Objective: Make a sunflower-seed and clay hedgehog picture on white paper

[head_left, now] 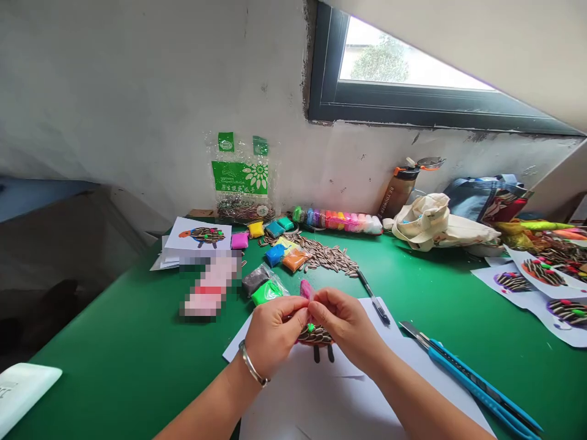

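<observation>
As the left hand (pixel 274 336) and right hand (pixel 347 325) meet over white paper (pixel 321 397), both grips are narrow — pinching a sunflower-seed turtle (pixel 314 335) and a lump of pink modelling clay (pixel 306 289).

A slanted window (pixel 403 67) sits above the green worktop (pixel 137 366), with a tree outside. Against the wall stands a clear plastic bag with a green label (pixel 243 165), seeds lying in its base. Beside it runs a row of coloured modelling clay tubes (pixel 337 223), then a brown flask with a flip lid (pixel 398 190), a crumpled canvas tote (pixel 435 223) and a dark blue bag (pixel 486 198). Loose sunflower seeds (pixel 316 253) spread among clay packets (pixel 275 253). A black pen (pixel 373 297) and a blue utility knife (pixel 477 379) lie nearby, and seed-turtle pictures (pixel 543 275) overlap at the right.
</observation>
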A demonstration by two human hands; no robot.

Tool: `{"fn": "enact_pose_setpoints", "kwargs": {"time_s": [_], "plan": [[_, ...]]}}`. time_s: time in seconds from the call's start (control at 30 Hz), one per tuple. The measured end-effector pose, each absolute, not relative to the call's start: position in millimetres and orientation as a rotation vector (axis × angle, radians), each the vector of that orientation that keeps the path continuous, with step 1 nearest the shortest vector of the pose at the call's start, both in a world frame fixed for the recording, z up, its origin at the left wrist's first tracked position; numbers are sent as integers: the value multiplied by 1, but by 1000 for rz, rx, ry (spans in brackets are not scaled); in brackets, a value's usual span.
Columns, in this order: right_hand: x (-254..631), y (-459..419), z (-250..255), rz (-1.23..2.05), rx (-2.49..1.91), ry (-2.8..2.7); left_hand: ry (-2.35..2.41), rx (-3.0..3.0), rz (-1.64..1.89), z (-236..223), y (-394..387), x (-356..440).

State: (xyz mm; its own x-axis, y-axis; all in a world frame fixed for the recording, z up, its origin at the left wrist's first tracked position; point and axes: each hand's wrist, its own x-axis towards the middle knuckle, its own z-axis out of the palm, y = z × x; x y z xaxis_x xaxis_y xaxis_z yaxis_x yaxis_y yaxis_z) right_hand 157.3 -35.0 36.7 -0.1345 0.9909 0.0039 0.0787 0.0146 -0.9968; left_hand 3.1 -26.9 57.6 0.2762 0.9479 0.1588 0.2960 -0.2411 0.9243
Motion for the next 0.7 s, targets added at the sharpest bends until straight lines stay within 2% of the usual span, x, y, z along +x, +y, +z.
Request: {"fn": "enact_pose_setpoints", "kwargs": {"time_s": [0.7], "plan": [[164, -33, 35, 1015, -1198, -1641, 1126, 1771, 960, 58, -30, 3]]}}
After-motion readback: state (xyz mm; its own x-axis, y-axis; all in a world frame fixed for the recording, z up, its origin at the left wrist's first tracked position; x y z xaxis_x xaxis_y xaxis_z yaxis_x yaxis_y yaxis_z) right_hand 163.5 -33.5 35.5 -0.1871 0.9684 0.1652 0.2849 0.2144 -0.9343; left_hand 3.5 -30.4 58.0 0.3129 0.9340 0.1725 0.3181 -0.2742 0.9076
